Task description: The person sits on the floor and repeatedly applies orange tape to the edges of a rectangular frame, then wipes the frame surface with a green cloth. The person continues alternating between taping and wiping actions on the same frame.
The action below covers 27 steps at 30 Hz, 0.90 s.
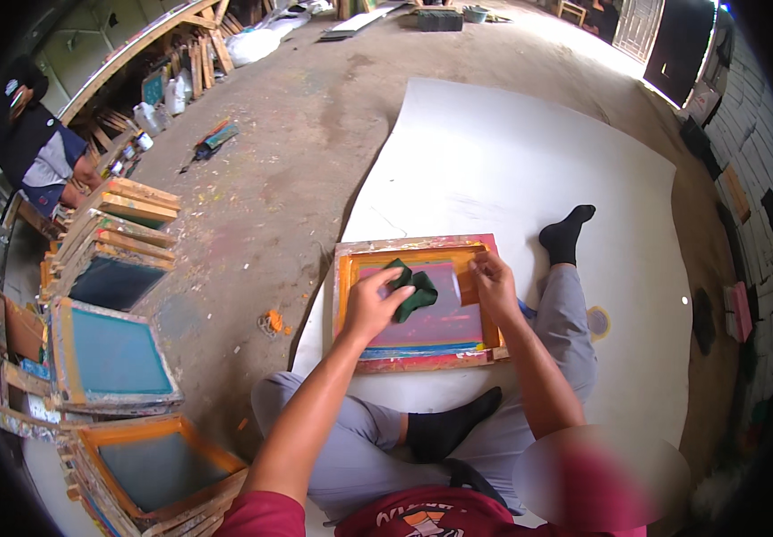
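A screen-printing frame [404,362] with paint-stained wooden edges lies in front of me, its mesh pinkish-purple with orange-brown tape around the inside. My left hand [370,306] has its fingers closed on a dark green cloth [418,302], held over the mesh. At the frame's right side, my right hand [494,282] is pinched at the upper end of a brown tape strip [468,288]. Whether the strip is stuck down along its whole length, I cannot tell.
A white sheet [529,152] covers the floor under the frame and my legs. Stacked screens [122,353] stand to my left. Orange scraps [274,320] and a paint-stained item [216,140] lie on the concrete. Another person [42,148] is at the far left.
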### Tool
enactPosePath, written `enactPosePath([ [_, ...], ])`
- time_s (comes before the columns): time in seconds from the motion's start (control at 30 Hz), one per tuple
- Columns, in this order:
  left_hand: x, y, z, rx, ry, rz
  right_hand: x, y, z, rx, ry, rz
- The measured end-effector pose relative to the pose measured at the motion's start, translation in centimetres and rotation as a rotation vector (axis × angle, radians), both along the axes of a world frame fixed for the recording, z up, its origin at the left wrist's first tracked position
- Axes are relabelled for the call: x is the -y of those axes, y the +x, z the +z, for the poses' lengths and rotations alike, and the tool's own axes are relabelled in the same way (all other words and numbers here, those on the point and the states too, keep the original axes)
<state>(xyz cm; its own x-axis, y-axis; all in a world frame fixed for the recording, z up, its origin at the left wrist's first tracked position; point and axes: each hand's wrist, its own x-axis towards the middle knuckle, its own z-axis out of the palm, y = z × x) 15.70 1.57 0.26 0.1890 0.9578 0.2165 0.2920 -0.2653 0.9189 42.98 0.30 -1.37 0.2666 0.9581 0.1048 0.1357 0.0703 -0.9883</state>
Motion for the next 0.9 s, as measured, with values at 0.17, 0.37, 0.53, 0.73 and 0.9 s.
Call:
enactPosePath([
  [0.17, 0.7, 1.7, 9.6, -0.289, 0.067, -0.173, 2.9, -5.3, 3.9, 0.053, -0.076, 0.229],
  [0.37, 1.8, -0.2, 10.8, -0.336, -0.170, -0.260, 5.1, -8.2, 6.9, 0.137, -0.071, 0.388],
  [0.53, 2.4, -0.5, 11.4, -0.377, -0.218, -0.206, 5.5, -7.9, 8.0, 0.292, -0.067, 0.403],
  [0.73, 2.9, 0.0, 12.4, -0.404, -0.170, -0.182, 6.5, -7.6, 7.1, 0.216, -0.041, 0.388],
  [0.9, 2.8, 0.0, 13.3, -0.476, -0.137, -0.186, 9.7, -7.6, 7.9, 0.212, -0.087, 0.319],
])
